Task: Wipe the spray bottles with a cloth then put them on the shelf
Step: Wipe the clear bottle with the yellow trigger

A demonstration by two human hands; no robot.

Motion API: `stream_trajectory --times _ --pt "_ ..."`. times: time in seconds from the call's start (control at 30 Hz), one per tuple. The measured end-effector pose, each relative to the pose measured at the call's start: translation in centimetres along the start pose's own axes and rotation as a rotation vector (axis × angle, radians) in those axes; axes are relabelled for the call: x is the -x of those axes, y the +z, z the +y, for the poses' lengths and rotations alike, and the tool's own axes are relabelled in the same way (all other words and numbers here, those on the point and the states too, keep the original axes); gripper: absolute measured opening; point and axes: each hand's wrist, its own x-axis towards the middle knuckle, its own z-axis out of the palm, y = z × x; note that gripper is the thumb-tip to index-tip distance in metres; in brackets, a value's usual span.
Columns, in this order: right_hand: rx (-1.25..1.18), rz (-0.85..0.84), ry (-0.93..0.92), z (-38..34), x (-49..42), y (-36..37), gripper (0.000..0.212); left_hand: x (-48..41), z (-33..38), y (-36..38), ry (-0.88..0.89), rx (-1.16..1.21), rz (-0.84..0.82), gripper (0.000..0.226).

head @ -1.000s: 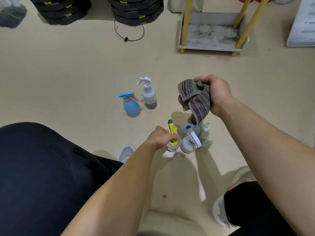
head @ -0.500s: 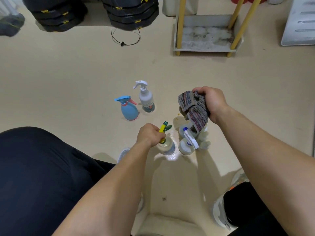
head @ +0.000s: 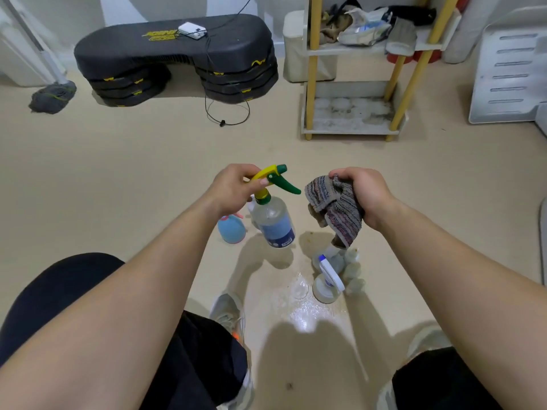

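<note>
above beige floor, left hand (head: 233,187) grips spray bottle (head: 273,217); right hand (head: 365,193) clutches cloth (head: 337,211).

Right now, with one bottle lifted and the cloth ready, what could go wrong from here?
The left hand grips the green-and-yellow spray bottle only by its trigger head, so it may slip or spray when wiped.
The cloth in the right hand dangles over the white bottles and could topple them.
The wet patch near the shoe looks slippery.
</note>
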Motion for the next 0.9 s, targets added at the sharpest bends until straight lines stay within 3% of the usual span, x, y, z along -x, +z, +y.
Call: stream_trajectory --times 0.2,0.37,0.6,0.73,0.9 --pt "-0.187 -0.043 -0.06 -5.4 0.4 -0.3 0.035 -1.7 6.6 -4.5 0.162 0.255 0.193 0.021" --pt "-0.165 -0.107 -0.269 -8.6 1.4 1.0 0.057 -2.7 11.3 -5.7 0.171 0.417 0.354 0.03" --pt "0.281 -0.347 -0.575 -9.0 3.0 1.8 0.071 -3.9 13.4 -4.8 0.092 0.524 0.421 0.033" --pt "0.782 -0.256 -0.751 -7.7 2.8 2.0 0.073 -4.3 13.1 -3.3 0.075 0.561 0.364 0.04" --pt "0.999 -0.161 -0.973 -6.6 1.9 2.4 0.063 -4.7 12.6 -2.6 0.096 0.519 0.325 0.039"
